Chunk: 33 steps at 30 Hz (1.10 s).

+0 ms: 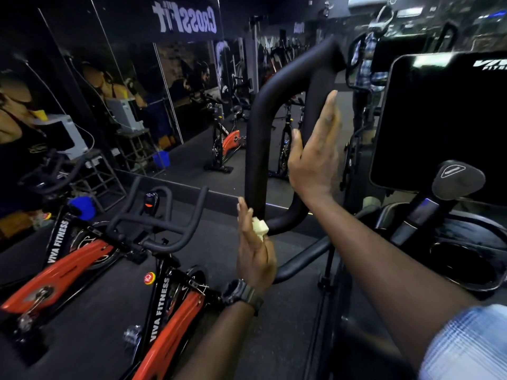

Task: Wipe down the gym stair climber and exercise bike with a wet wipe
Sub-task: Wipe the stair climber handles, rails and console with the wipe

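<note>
One folded wet wipe [260, 227] is lying against the palm side of the left hand [255, 253], just beside the lower bend of the stair climber's looped black handrail [256, 138]. The left fingers [242, 215] are pointing upward, nearly straight; whether the thumb is pinning the wipe cannot be told. A dark wristwatch [241, 296] is sitting on the left wrist. The right hand [315, 154] is standing flat and open, its fingers [329, 111] extended together and its thumb resting against the inner upright of the handrail loop; it is holding nothing. One dark console screen [444, 124] is standing to the right, above one grey-capped handle [458, 178]. Two orange-and-black exercise bikes [164, 311] marked VIVA FITNESS are standing on the black floor [90, 341] at left, before a mirrored wall [131, 86].
</note>
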Each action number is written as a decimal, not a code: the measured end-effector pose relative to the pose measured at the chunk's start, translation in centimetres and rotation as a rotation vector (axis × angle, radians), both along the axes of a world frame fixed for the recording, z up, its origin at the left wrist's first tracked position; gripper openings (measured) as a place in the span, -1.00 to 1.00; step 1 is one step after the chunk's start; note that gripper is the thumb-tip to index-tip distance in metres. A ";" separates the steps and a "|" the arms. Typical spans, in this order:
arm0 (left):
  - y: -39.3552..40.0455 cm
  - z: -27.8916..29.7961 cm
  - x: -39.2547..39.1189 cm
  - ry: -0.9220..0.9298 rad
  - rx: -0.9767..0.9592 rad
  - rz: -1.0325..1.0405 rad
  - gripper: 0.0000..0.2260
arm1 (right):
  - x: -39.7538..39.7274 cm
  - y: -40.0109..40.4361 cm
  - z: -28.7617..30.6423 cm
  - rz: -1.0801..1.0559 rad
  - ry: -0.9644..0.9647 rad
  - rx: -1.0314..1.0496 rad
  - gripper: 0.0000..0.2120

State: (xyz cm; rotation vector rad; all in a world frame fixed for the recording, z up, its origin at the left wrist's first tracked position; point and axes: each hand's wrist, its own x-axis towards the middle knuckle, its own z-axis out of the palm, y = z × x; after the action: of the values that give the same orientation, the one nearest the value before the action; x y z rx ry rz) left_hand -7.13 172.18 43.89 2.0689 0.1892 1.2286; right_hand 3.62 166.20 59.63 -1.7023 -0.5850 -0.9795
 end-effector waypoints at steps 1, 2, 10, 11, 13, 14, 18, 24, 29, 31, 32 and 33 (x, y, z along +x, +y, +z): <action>-0.1 -0.4 0.0 -0.010 0.020 0.001 -0.39 | 0.0 0.0 0.0 0.002 -0.004 -0.002 -0.31; -0.3 -0.4 0.1 -0.019 0.027 0.004 -0.45 | 0.0 0.0 0.0 0.004 -0.008 -0.005 -0.31; 0.4 0.6 0.3 0.018 0.197 0.408 -0.80 | 0.2 -0.1 0.0 0.011 0.005 -0.020 -0.29; 0.5 1.3 0.3 0.020 0.236 0.443 -0.78 | 0.2 -0.1 -0.1 0.012 0.005 -0.024 -0.29; 0.9 2.4 0.1 0.045 0.361 0.410 -0.71 | 0.2 -0.1 0.0 0.015 0.004 -0.022 -0.29; 1.2 2.6 0.0 0.060 0.424 0.380 -0.68 | 0.1 0.0 0.0 0.017 0.002 -0.020 -0.29; 2.4 3.1 -0.5 0.095 0.490 0.250 -0.75 | 0.1 0.0 0.0 0.015 0.005 -0.012 -0.30; 3.1 3.5 -1.3 0.120 0.721 0.201 -0.58 | 0.0 0.0 0.1 0.018 0.002 -0.012 -0.30; 3.5 2.1 -3.4 0.103 0.780 0.239 -0.59 | 0.1 -0.2 0.2 0.017 0.005 -0.016 -0.30; 2.7 2.4 -3.2 0.208 0.725 0.264 -0.57 | -0.1 -0.1 0.1 0.017 0.009 -0.016 -0.30; 1.8 3.1 -2.9 0.306 0.671 0.261 -0.53 | -0.2 -0.1 0.2 0.017 0.014 -0.016 -0.30; 0.7 4.1 -2.6 0.425 0.600 0.241 -0.48 | -0.2 0.0 0.2 0.022 0.019 -0.015 -0.30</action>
State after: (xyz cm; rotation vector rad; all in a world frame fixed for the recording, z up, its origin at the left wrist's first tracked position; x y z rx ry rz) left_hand -9.74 172.90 48.02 2.8959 0.2986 1.0451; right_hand 3.41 166.18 59.80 -1.7132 -0.5988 -0.9447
